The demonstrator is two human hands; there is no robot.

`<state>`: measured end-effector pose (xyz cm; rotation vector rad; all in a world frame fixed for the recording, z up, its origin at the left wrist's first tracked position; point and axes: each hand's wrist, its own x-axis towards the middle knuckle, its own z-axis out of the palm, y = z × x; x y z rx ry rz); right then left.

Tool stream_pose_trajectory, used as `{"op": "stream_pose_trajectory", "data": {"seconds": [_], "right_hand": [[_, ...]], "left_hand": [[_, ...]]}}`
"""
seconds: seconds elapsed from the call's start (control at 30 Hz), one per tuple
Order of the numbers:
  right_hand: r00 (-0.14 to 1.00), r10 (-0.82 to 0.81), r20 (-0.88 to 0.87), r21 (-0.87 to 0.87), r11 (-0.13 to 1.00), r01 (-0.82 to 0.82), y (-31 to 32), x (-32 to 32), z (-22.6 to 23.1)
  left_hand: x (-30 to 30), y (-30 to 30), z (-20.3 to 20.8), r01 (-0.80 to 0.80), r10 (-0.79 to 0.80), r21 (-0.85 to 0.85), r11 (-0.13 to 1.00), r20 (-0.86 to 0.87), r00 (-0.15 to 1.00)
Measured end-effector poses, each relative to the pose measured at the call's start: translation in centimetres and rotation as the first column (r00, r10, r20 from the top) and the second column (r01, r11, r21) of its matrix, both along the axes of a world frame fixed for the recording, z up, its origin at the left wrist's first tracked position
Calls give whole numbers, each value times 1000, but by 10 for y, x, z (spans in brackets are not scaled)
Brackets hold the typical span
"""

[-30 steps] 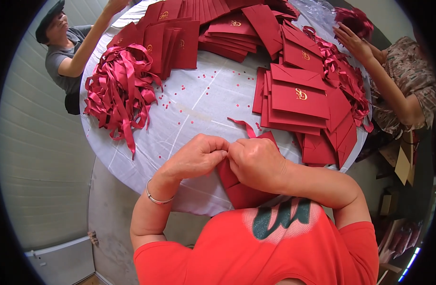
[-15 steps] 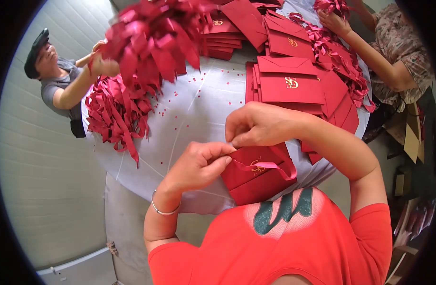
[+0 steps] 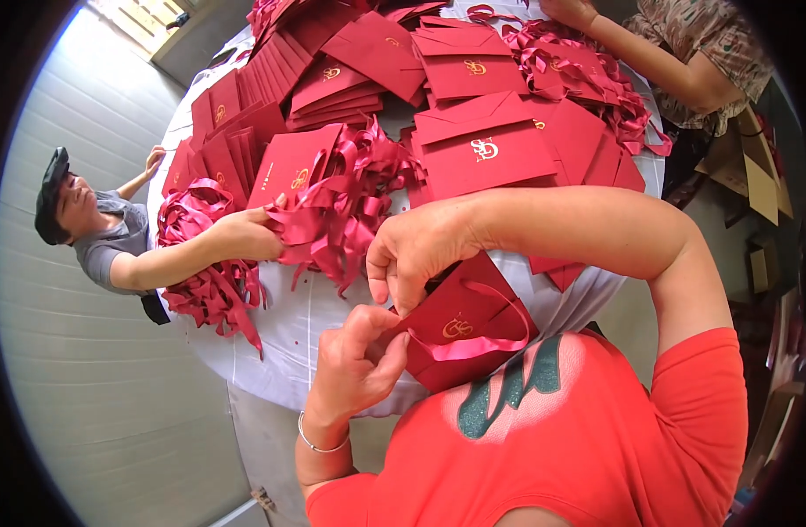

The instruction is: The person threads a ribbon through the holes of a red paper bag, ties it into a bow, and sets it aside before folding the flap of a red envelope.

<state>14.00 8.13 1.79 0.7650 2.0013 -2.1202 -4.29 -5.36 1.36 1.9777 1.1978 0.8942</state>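
A red paper gift bag (image 3: 495,321) with a gold emblem leans against my shirt at the near table edge, its mouth slightly parted. A pink ribbon handle (image 3: 473,350) loops across its front. With thumb and fingers closed, my left hand (image 3: 359,360) pinches the bag's upper left corner, near one end of the ribbon. My right hand (image 3: 425,255) reaches over from above, its bent fingers closed at the rim by that same corner. The inside of the bag and anything small between my fingertips are hidden.
A large heap of pink ribbons (image 3: 346,211) lies ahead, where a co-worker's hand (image 3: 249,233) touches it. Another ribbon pile (image 3: 205,290) sits at the left. Stacked red bags (image 3: 486,154) cover the far table. At the upper right, a second person's arm (image 3: 658,66) reaches in.
The co-worker on the left has lowered the ribbon bundle onto the table. My view has shifted, showing more of the far bags. Both my hands stay at the bag's corner, the right fingers now pointing downward.
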Motion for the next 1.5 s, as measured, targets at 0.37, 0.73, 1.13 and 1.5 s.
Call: {"op": "stream_pose_trajectory", "data": {"seconds": [0.37, 0.73, 1.13, 1.5], "right_hand": [[990, 129, -57, 51, 991, -126, -1, 11, 15], [889, -414, -194, 74, 898, 434, 0, 20, 6], [930, -366, 22, 656, 707, 263, -21, 82, 24], [889, -433, -151, -269, 883, 385, -40, 64, 1]], "left_hand": [[11, -6, 5, -49, 50, -15, 999, 40, 998], [10, -6, 7, 47, -50, 34, 998, 80, 996], [1, -5, 2, 43, -42, -7, 999, 133, 990], [-15, 24, 35, 269, -268, -11, 963, 62, 962]]}}
